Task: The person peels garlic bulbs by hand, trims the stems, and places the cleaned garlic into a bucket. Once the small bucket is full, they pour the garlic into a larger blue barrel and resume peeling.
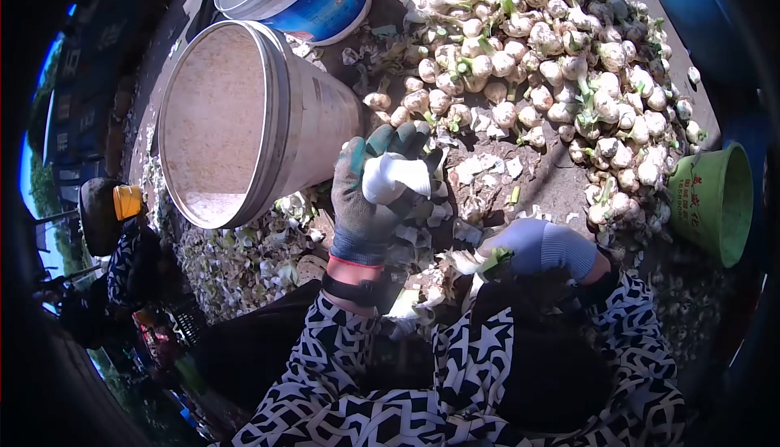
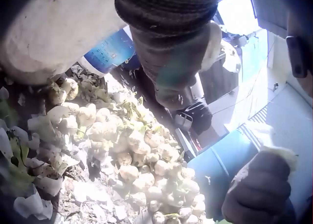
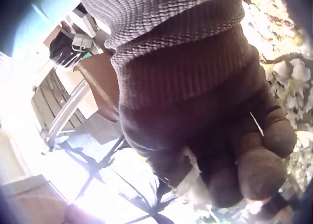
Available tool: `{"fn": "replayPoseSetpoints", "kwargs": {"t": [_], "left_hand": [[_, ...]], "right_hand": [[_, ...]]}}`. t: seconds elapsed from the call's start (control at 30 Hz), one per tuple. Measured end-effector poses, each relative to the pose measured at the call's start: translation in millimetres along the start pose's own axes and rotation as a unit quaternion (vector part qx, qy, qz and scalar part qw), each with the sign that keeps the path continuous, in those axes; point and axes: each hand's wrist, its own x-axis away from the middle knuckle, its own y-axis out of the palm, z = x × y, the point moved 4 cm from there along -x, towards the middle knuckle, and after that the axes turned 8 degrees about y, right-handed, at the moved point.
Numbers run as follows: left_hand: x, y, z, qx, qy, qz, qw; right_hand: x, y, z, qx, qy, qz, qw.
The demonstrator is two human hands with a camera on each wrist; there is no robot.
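Observation:
In the head view a peeled white bulb (image 1: 390,179) lies in my gloved left hand (image 1: 361,211), palm up with the fingers round it. The left wrist view shows that hand (image 2: 171,62) from the side, the white bulb (image 2: 211,45) partly hidden behind it. My right hand (image 1: 540,248), in a pale knit glove, is lower and to the right. Its fingers curl round a piece of pale peel (image 1: 461,262), beside a green stalk end (image 1: 496,262). In the right wrist view the curled fingers (image 3: 261,172) hide most of the peel (image 3: 193,187).
A large heap of unpeeled bulbs (image 1: 561,65) spreads ahead and right. A whitish bucket (image 1: 325,114) lies tipped at left, with a blue-and-white bucket (image 1: 317,8) behind it. A green bucket (image 1: 715,203) stands at right. Shed peels (image 1: 244,272) cover the ground.

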Motion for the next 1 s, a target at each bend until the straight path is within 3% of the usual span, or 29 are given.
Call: {"fn": "replayPoseSetpoints", "kwargs": {"t": [0.03, 0.07, 0.1, 0.13, 0.17, 0.2, 0.23, 0.27, 0.3, 0.37, 0.43, 0.47, 0.5, 0.53, 0.57, 0.6, 0.63, 0.67, 0.7, 0.73, 0.77, 0.83, 0.87, 0.9, 0.93, 0.97, 1.0], "left_hand": [[-3, -4, -2, 0.000, 0.001, -0.004, 1.000], [-5, -5, -1, -0.192, 0.057, -0.080, 0.976], [-2, -3, -3, -0.375, 0.110, -0.151, 0.908], [12, 26, 5, -0.166, 0.038, -0.158, 0.973], [17, 24, 3, -0.168, 0.030, -0.159, 0.972], [18, 24, 5, -0.381, 0.090, -0.181, 0.902], [17, 24, 5, -0.573, 0.151, -0.194, 0.782], [-4, -19, -32, -0.312, -0.064, -0.098, 0.943], [-1, -12, -33, -0.313, -0.065, -0.099, 0.942], [7, -3, -31, -0.084, -0.069, 0.001, 0.994], [7, -3, -24, -0.058, 0.001, -0.102, 0.993], [8, -6, -24, 0.115, -0.091, -0.027, 0.989], [10, 2, -22, 0.284, -0.181, 0.046, 0.940], [7, -8, -22, -0.149, -0.014, -0.073, 0.986], [6, -18, -28, -0.149, -0.016, -0.074, 0.986], [5, -18, -32, 0.022, -0.090, -0.024, 0.995], [6, -15, -37, 0.192, -0.164, 0.027, 0.967], [6, -11, -40, 0.235, -0.166, 0.058, 0.956], [7, -2, -36, 0.239, -0.171, 0.051, 0.955], [9, 0, -30, 0.157, -0.159, 0.075, 0.972], [11, 2, -21, 0.074, -0.146, 0.100, 0.981], [13, 15, 36, -0.041, -0.014, 0.093, 0.995], [13, 20, 76, -0.316, 0.193, 0.045, 0.928], [13, 27, 116, -0.232, 0.221, -0.001, 0.947], [18, 8, 157, -0.508, 0.356, 0.039, 0.784], [27, 0, 179, -0.722, 0.448, 0.075, 0.523], [24, 22, 191, -0.702, 0.440, 0.113, 0.548]], "right_hand": [[-11, 9, -1, 0.224, 0.092, 0.017, 0.970], [-12, 3, 5, 0.213, 0.110, 0.205, 0.949], [-4, -16, -1, 0.092, 0.086, 0.299, 0.946], [7, -31, -11, -0.012, 0.010, 0.427, 0.904], [14, -42, -26, 0.144, -0.082, 0.563, 0.810], [18, -56, -42, 0.160, -0.174, 0.585, 0.776], [25, -69, -59, 0.147, -0.215, 0.574, 0.776], [13, -74, -59, 0.165, -0.198, 0.544, 0.798], [2, -73, -56, 0.182, -0.181, 0.511, 0.820], [0, -68, -50, 0.124, -0.205, 0.501, 0.832], [0, -54, -46, -0.019, -0.242, 0.423, 0.873], [1, -38, -49, -0.093, -0.291, 0.310, 0.901], [4, -22, -52, -0.166, -0.331, 0.192, 0.909], [10, -9, -56, -0.208, -0.337, 0.098, 0.913], [19, -2, -61, -0.249, -0.339, 0.005, 0.907], [26, -7, -61, -0.255, -0.292, -0.026, 0.922], [21, -11, -60, -0.258, -0.290, -0.024, 0.921], [7, -11, -54, -0.093, -0.197, 0.007, 0.976], [-6, -11, -44, 0.079, -0.091, 0.039, 0.992], [-20, -4, -34, 0.151, -0.005, 0.042, 0.988], [-33, 6, -15, 0.182, -0.011, 0.090, 0.979], [-48, 10, 18, 0.200, 0.054, 0.184, 0.961], [-47, 1, 30, 0.223, 0.077, 0.267, 0.934], [-44, -12, 40, 0.244, 0.097, 0.349, 0.900], [-36, -32, 44, 0.258, 0.122, 0.431, 0.856], [-38, -54, 56, 0.243, 0.212, 0.403, 0.856], [-40, -76, 64, 0.246, 0.263, 0.398, 0.844]]}}
